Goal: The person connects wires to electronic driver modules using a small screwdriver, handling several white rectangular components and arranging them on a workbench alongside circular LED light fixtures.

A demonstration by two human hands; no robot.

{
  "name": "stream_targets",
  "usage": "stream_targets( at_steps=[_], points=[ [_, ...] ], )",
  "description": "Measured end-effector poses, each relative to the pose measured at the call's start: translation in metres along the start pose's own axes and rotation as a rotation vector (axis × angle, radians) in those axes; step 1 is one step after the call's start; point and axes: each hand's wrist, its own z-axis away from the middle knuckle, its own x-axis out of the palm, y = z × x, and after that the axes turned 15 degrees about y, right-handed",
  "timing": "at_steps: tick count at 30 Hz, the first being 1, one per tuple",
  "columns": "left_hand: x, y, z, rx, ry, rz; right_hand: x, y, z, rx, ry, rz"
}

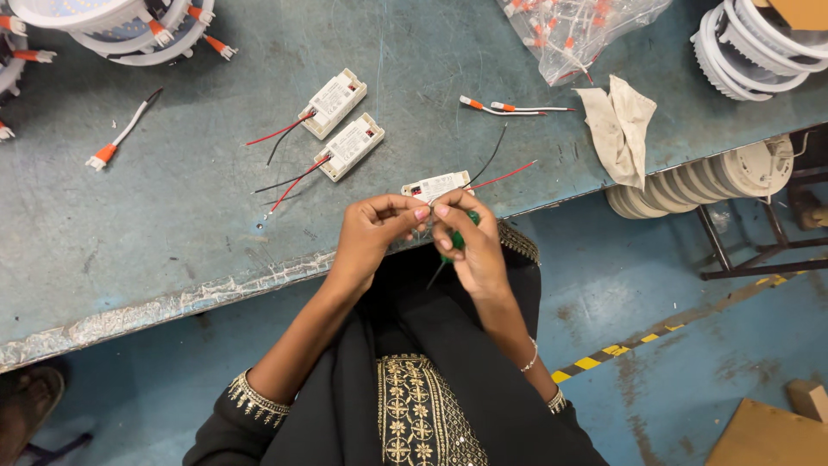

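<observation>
- Hands meet at the workbench point(129, 259) edge: left hand point(371, 233) pinches something too small to tell, right hand point(470, 246) grips a green-handled screwdriver point(455, 246).
- White driver box point(435, 185) lies just beyond the fingertips, within easy reach; two more driver boxes point(343, 125) wait farther back.

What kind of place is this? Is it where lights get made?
Probably a small lamp-assembly workshop. White driver boxes with red and black wires lie on a worn metal workbench, round white lamp housings are stacked at its corners, and a bag of connector leads sits nearby.
</observation>
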Motion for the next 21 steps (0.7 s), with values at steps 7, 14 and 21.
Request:
stream_targets(
  at_steps=[7,14,21],
  points=[
    [-0.009,-0.010,-0.007,0.041,0.099,0.095,0.006,0.006,-0.014,-0.176,0.059,0.350],
    [-0.027,-0.013,-0.022,0.219,0.270,-0.318,0.020,-0.004,-0.026,-0.790,0.205,1.343],
    [-0.035,-0.018,-0.022,0.465,0.255,-0.438,0.025,0.004,-0.020,-0.742,0.181,1.363]
  ],
)
